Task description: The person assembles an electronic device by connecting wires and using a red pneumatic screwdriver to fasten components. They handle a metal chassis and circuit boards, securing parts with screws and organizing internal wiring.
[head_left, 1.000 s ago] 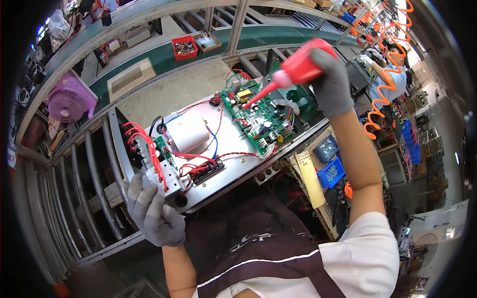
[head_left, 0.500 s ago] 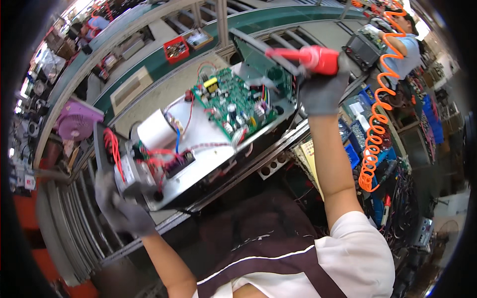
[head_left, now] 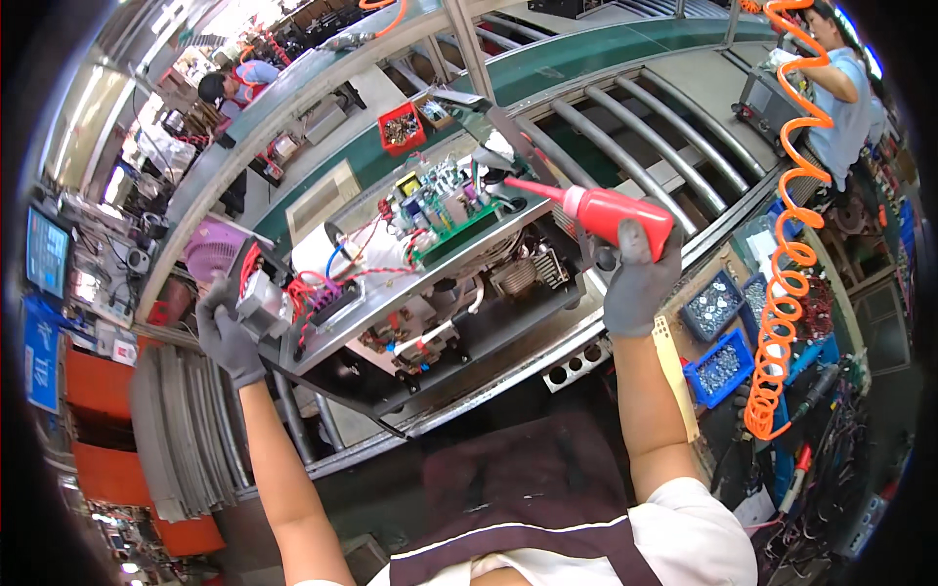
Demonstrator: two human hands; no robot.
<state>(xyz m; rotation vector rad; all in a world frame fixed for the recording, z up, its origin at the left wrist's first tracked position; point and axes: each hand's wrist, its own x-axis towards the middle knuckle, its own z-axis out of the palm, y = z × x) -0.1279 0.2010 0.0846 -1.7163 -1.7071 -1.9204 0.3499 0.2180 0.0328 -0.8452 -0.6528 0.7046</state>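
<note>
My left hand [head_left: 227, 332], in a grey glove, grips the left end of an open metal chassis [head_left: 430, 283]. The chassis is tipped up on its side, showing a green circuit board [head_left: 440, 210], a white cylinder part [head_left: 318, 254] and red wires [head_left: 308, 293] on top and more parts underneath. My right hand [head_left: 640, 278], also gloved, holds a red squeeze bottle [head_left: 606, 210] with a long red nozzle that points left at the right end of the circuit board.
A roller conveyor [head_left: 625, 127] runs behind the chassis, with a red bin [head_left: 401, 127] of small parts beyond it. An orange coiled air hose [head_left: 782, 264] hangs at right above blue bins [head_left: 718, 332] of screws. Other people work at the far left and top right.
The chassis has been tilted from lying flat up onto its side, its underside now showing. My left hand stays on its left end; the red bottle stays at the board's right end.
</note>
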